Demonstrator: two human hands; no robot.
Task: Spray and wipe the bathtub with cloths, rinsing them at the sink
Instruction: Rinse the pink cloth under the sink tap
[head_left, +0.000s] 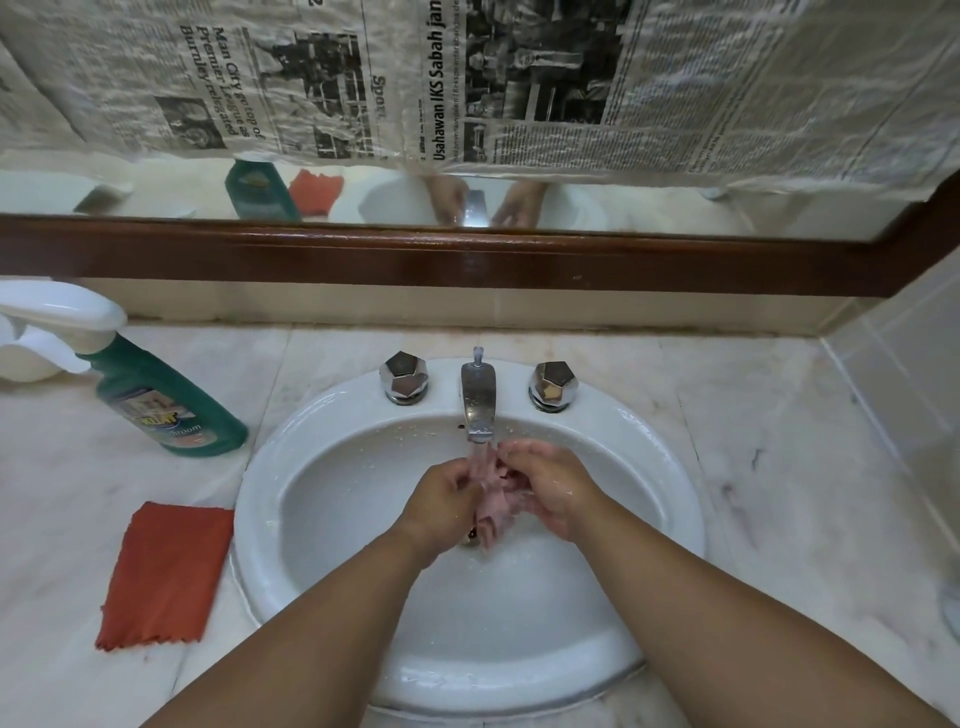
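A wet pink cloth (493, 512) hangs bunched over the white sink (322, 519), right under the chrome faucet (479, 402), and water runs onto it. My left hand (441, 501) grips the cloth's left side. My right hand (550, 486) holds its right side with curled fingers. A red cloth (166, 574) lies flat on the counter left of the basin. A green spray bottle (161, 400) with a white trigger head stands at the back left.
Two chrome tap knobs (403, 376) (553, 387) flank the faucet. A marble counter (779, 493) surrounds the basin, with a tiled wall at the right. Behind is a wood-framed mirror (467, 208), mostly covered by newspaper (467, 78).
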